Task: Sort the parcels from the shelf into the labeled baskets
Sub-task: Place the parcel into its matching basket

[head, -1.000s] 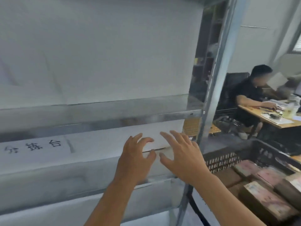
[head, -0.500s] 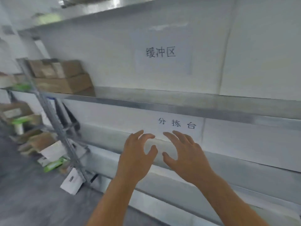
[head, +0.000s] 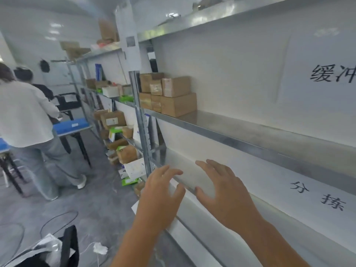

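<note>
Two empty hands: left hand, right hand, spread.

Brown cardboard parcels stacked two high at left end of metal shelf, upright, touching.

Head camera, single view: worn at head height, close beside the long grey metal shelving rack, facing obliquely along its front edge toward its far left end, tilted slightly down; wide angle takes in the aisle's grey floor.
</note>
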Action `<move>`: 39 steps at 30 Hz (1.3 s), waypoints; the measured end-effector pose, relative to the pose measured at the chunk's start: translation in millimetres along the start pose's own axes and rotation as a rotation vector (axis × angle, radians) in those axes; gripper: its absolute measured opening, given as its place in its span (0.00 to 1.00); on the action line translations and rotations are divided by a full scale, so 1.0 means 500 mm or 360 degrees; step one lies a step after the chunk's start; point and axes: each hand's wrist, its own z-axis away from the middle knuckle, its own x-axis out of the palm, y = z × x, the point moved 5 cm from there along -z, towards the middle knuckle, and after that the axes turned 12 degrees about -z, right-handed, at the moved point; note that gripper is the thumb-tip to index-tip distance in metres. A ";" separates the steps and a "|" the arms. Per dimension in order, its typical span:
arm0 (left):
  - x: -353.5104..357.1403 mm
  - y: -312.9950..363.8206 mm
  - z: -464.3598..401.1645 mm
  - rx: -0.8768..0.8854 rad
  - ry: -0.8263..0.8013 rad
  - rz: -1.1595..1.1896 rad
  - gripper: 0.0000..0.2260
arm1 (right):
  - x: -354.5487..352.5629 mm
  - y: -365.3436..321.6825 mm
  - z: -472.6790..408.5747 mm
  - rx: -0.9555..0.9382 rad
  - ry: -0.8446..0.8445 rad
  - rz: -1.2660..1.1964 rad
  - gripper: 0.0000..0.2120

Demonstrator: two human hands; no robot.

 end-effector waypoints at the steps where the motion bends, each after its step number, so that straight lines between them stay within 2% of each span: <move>1: 0.001 -0.011 -0.026 -0.0029 0.0006 0.0002 0.16 | 0.009 0.006 -0.032 -0.0023 -0.0013 -0.0016 0.31; 9: -0.003 -0.077 -0.252 -0.0163 0.0195 0.0000 0.15 | 0.047 0.054 -0.319 -0.0231 0.0014 -0.0226 0.29; 15: 0.000 -0.103 -0.381 -0.0193 0.0219 0.0056 0.14 | 0.069 0.072 -0.469 -0.0283 0.0041 -0.0300 0.28; 19: -0.038 -0.083 -0.529 -0.0042 0.0293 0.0017 0.15 | 0.070 0.054 -0.573 -0.0294 0.0018 -0.0375 0.30; 22: -0.084 -0.042 -0.674 0.0120 0.0376 -0.0020 0.16 | 0.055 0.047 -0.700 -0.0367 0.0173 -0.0469 0.30; 25: -0.129 -0.001 -0.832 0.0204 0.0434 -0.0182 0.20 | 0.028 0.055 -0.854 -0.0300 0.0354 -0.0458 0.32; 28: -0.137 0.029 -0.964 0.0228 0.0285 -0.0355 0.23 | 0.014 0.066 -0.985 -0.0282 0.0330 -0.0262 0.30; 32: -0.107 0.025 -1.073 0.0250 0.0067 -0.0740 0.27 | 0.045 0.104 -1.079 -0.0127 0.0183 -0.0069 0.19; 35: -0.090 0.009 -1.104 0.0241 0.0058 -0.0878 0.29 | 0.061 0.115 -1.072 -0.0132 0.0233 -0.0315 0.23; 39: -0.099 0.010 -1.092 0.0260 0.0069 -0.0749 0.26 | 0.050 0.109 -1.017 -0.0153 0.0318 -0.0707 0.30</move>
